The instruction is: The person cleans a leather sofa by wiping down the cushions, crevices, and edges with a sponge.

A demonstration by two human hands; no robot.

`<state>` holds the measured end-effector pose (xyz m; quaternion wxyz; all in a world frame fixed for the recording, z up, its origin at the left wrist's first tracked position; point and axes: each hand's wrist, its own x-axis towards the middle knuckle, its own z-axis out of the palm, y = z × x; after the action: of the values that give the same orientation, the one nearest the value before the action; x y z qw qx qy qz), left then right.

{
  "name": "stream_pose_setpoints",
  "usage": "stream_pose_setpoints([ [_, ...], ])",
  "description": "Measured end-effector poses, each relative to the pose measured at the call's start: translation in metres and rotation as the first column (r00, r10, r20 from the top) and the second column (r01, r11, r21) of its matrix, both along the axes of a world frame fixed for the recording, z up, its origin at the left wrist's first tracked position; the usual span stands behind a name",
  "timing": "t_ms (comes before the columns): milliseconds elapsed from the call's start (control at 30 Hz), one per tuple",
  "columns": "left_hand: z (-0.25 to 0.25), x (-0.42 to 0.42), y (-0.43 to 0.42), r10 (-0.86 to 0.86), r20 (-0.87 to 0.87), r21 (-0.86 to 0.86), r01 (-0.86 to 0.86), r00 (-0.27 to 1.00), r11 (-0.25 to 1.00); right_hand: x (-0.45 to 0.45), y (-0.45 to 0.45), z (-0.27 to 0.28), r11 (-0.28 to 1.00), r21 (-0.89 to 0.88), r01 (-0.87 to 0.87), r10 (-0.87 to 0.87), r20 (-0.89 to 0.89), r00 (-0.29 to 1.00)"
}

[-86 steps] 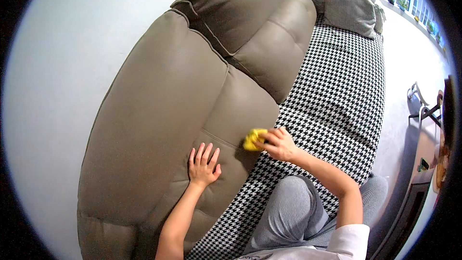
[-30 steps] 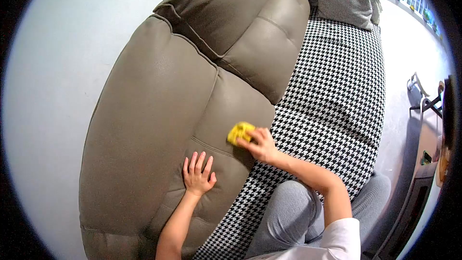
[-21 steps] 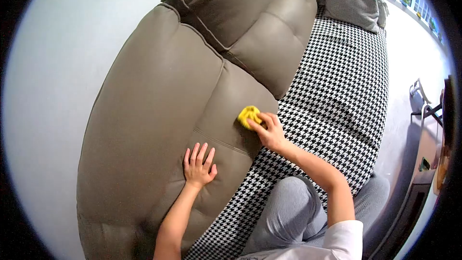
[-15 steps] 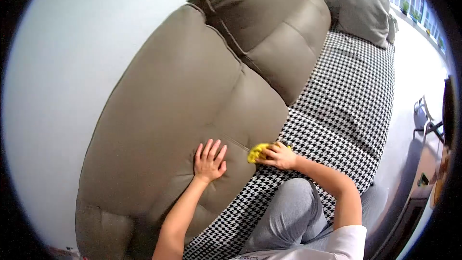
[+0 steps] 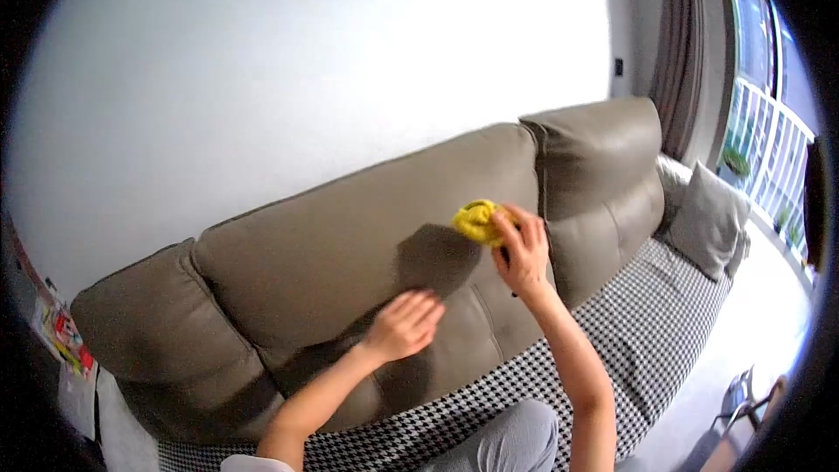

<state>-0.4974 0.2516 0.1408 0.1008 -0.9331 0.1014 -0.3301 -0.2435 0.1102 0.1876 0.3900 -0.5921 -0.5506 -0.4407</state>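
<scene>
My right hand (image 5: 524, 253) is closed round a bunched yellow cloth (image 5: 478, 223), raised in front of the brown sofa backrest (image 5: 350, 210). The cloth looks crumpled, and its far end sticks out beyond my fingertips. A dark shadow of the hand and cloth falls on the backrest to the left. Lower down, my left hand (image 5: 405, 325) is near the same backrest with nothing in it. Its fingers look loosely stretched and are slightly blurred; whether they touch the surface I cannot tell.
A black-and-white houndstooth cover (image 5: 647, 323) lies over the seat, under my grey-trousered knee (image 5: 516, 437). Grey cushions (image 5: 708, 218) rest at the right end. A white wall (image 5: 306, 61) rises behind the sofa, with a curtain (image 5: 677, 52) and balcony railing (image 5: 760, 118) at right.
My right hand has lifted the yellow cloth from the lower backrest edge to higher up. The left hand has come off its flat, spread pose. The view has tilted up and turned.
</scene>
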Motion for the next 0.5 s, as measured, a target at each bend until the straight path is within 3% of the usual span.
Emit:
stream_pose_setpoints([
  [33,0.024,-0.022,0.009,0.046,0.14,0.042,-0.052,0.989,0.998,0.004,0.009,0.018,0.995,0.089,-0.034,0.039,-0.057,0.998],
  [100,0.055,-0.075,0.047,0.278,0.223,-0.114,-0.258,0.934,0.959,0.009,0.032,0.041,0.975,0.221,0.025,0.05,-0.325,0.944],
  [167,0.069,-0.113,0.085,0.601,0.245,-0.199,-0.567,0.761,0.799,0.032,0.064,0.044,0.968,0.088,0.235,-0.139,-0.594,0.792],
  [200,0.069,-0.118,0.099,0.657,0.256,-0.213,-0.622,0.709,0.754,0.026,0.075,0.051,0.978,0.023,0.207,-0.136,-0.682,0.719],
  [233,0.069,-0.122,0.11,0.708,0.265,-0.227,-0.671,0.655,0.706,0.012,0.087,0.055,0.949,0.006,0.315,-0.258,-0.558,0.789],
  [300,0.061,-0.111,0.107,0.738,0.286,-0.237,-0.701,0.612,0.673,-0.028,0.105,0.061,0.985,-0.055,0.162,-0.171,-0.347,0.922],
  [333,0.063,-0.107,0.104,0.734,0.308,-0.264,-0.687,0.606,0.677,-0.053,0.122,0.061,0.956,-0.252,0.152,-0.216,-0.247,0.945],
  [400,0.063,-0.105,0.1,0.728,0.337,-0.29,-0.67,0.597,0.684,-0.1,0.155,0.028,0.957,-0.281,0.072,-0.077,-0.009,0.997],
  [467,0.063,-0.108,0.099,0.727,0.331,-0.288,-0.669,0.602,0.685,-0.112,0.163,0.017,0.978,-0.193,-0.082,0.132,0.259,0.957],
  [500,0.063,-0.11,0.099,0.724,0.321,-0.28,-0.669,0.611,0.689,-0.107,0.155,0.027,0.966,-0.231,-0.113,0.186,0.324,0.928],
])
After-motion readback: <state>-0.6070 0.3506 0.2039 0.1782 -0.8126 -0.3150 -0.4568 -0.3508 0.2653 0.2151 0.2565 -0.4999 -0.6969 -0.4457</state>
